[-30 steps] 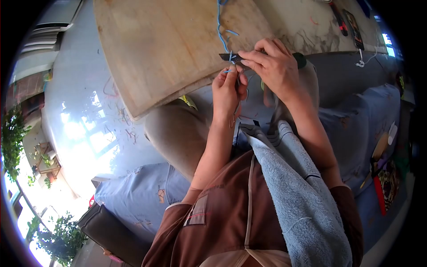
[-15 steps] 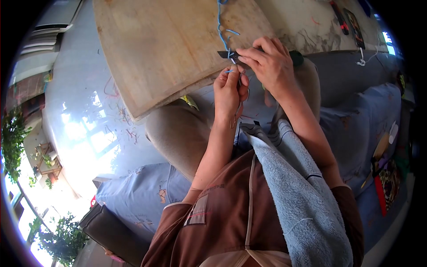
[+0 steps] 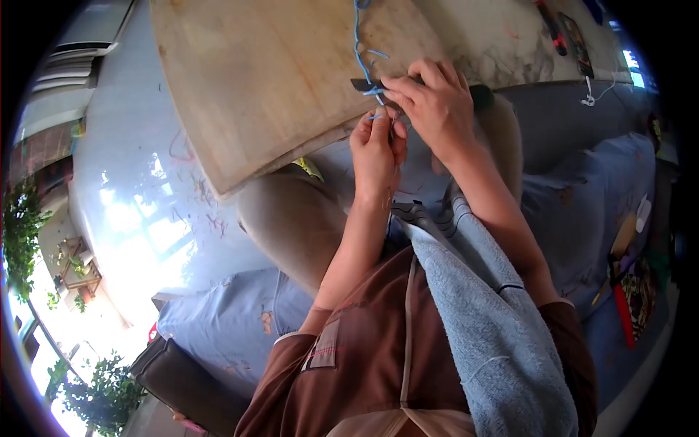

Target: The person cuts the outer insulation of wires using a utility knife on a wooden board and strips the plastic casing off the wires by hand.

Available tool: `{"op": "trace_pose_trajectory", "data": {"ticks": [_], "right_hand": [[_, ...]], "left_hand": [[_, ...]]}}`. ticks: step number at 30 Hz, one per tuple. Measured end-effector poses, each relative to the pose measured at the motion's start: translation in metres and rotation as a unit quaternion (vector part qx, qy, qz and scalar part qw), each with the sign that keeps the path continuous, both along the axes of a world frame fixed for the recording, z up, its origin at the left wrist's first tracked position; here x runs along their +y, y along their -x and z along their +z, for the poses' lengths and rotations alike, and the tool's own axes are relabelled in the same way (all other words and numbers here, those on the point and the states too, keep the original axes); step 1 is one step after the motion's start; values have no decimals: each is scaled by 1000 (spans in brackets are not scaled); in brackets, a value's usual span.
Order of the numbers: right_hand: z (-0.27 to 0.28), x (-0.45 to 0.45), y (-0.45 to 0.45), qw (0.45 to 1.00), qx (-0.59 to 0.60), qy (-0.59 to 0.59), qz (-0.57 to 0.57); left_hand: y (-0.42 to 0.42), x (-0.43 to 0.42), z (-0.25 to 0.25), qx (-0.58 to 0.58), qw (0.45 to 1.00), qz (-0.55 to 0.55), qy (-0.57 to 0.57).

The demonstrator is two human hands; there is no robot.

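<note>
Tan in colour, the board (image 3: 277, 87) lay over the pale bench (image 3: 502, 36), its near edge facing the person. A light-blue towel (image 3: 480, 313) hung down the front of the brown clothing. The right hand (image 3: 437, 102) was beyond the board's near edge on the right, its grip pressed together on the dark blade (image 3: 359, 84). The left hand (image 3: 375, 149) was nearer the body, its grip pinching the lower end of the cord between thumb and fingers. A phone (image 3: 575, 44) lay at the right of the bench, with a red-and-black tool (image 3: 552, 28) beside it. Blue cord (image 3: 357, 36) ran down the board to the blade, which crossed it just above the left fingertips. One short blue scrap (image 3: 378, 54) lay on the board, near the cord.
</note>
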State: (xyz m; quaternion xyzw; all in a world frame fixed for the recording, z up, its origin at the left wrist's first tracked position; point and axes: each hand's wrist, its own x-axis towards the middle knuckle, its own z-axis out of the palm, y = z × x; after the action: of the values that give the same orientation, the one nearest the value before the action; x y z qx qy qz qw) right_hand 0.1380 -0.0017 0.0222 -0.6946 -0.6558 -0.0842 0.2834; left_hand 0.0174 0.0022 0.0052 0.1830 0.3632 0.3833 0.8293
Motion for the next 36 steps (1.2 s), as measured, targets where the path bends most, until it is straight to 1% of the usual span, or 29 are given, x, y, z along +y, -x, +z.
{"op": "trace_pose_trajectory", "data": {"ticks": [3,6,12,15,18,21,27,30,33,34,35,36], "right_hand": [[1,-4,3,999,-12,-4,-29],[-4,0,0,999,7,-21,-24],[-10,4,0,998,-26,-50,-25],[-13,6,-3,998,-20,-66,-2],[-5,4,-8,999,-27,-35,13],[-6,6,-8,998,-36,-49,10],[-12,19,-4,999,13,-34,2],[0,19,-3,999,-29,-29,-5],[-16,39,-24,999,-33,-38,0],[-13,41,-30,999,-15,-36,33],[-9,37,-34,999,44,18,26],[10,32,-33,992,100,72,21]], "left_hand": [[0,0,-1,2,1000,-8,-10],[-1,1,-1,2,1000,-11,-17],[-1,1,-1,5,1000,-2,-1],[0,2,-2,-13,1000,-7,-2],[2,3,-2,-10,1000,-7,14],[2,3,-2,-27,1000,-7,6],[2,4,0,-4,1000,-6,13],[2,4,2,-12,1000,-6,13],[3,4,0,-3,1000,-22,-5],[4,4,0,3,1000,-21,-4],[3,4,0,5,1000,-18,-2],[2,4,0,5,1000,-13,1]]}}
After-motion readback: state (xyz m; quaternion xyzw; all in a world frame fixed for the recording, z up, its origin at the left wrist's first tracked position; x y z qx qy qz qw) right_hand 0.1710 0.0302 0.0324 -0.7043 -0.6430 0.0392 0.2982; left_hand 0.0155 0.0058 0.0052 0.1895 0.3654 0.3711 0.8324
